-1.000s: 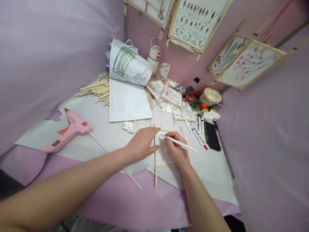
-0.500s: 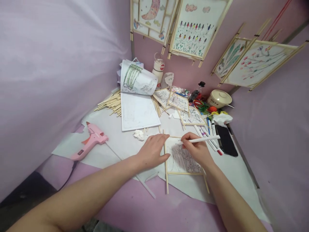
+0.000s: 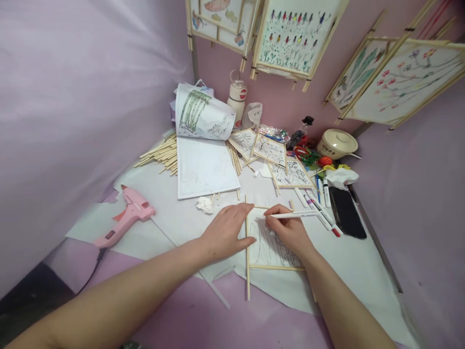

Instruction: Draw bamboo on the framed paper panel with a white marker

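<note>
My right hand (image 3: 291, 236) pinches a slim white marker pen (image 3: 300, 214), its tip over the upper left of a drawing. Dark, mostly upright lines cover the white paper (image 3: 262, 253), which is bordered by thin wooden sticks (image 3: 248, 281). My left hand (image 3: 225, 232) lies flat with fingers stretched out and thumb apart, at the left edge of this stick frame. Part of the drawing is hidden under my right hand.
A pink glue gun (image 3: 132, 213) lies at left, near a clear glue stick (image 3: 214, 288). Behind are an open sketch pad (image 3: 207, 167), wooden sticks (image 3: 160, 155) and small framed drawings (image 3: 290, 173). Markers (image 3: 321, 213), a black phone (image 3: 348, 213) and a lidded pot (image 3: 337, 143) stand right.
My right hand has moved the pen tip left and slightly down across the upper part of the drawing. My left hand keeps its place on the frame's edge. The camera view has shifted slightly.
</note>
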{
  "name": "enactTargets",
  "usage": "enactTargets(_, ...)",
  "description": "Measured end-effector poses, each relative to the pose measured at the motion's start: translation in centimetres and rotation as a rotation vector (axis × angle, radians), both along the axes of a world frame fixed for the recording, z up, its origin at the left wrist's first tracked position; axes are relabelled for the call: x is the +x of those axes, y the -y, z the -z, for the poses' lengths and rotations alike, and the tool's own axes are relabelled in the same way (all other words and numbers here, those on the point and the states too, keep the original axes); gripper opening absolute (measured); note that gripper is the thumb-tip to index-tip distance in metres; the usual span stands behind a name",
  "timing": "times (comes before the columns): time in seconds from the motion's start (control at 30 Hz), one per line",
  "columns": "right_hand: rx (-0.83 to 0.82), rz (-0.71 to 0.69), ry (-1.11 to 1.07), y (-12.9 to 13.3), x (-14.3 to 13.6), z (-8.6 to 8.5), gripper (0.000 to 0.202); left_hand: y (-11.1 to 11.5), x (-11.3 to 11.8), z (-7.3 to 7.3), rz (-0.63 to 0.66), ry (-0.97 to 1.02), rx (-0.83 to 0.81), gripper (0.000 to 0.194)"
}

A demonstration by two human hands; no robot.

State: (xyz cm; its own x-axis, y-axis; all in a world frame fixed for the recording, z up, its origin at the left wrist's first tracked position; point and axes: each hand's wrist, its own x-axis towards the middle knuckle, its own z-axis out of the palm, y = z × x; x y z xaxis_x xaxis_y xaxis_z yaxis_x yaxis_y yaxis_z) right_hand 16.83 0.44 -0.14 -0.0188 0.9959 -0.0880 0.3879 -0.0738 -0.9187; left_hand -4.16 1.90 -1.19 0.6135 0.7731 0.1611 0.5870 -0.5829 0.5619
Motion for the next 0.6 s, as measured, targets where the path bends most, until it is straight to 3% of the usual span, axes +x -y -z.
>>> enactTargets(0.27,0.074,-0.063,0.015,0.2,0.2,0.6,0.014,0.0,0.1,-0.1,0.008,0.008,0.023,0.072)
enactTargets(0.4,0.069,-0.03,0.002,0.1,0.0,0.8,0.014,0.0,0.1,0.0,0.018,0.013,0.021,0.07)
enactTargets(0.5,0.078,0.04,0.005,0.3,0.3,0.0,0.015,0.0,0.2,-0.2,0.0,0.0,0.007,0.071)
enactTargets(0.6,0.188,0.122,-0.019,1.0,0.7,-2.0,0.012,0.0,0.3,-0.4,-0.038,-0.044,-0.038,0.076)
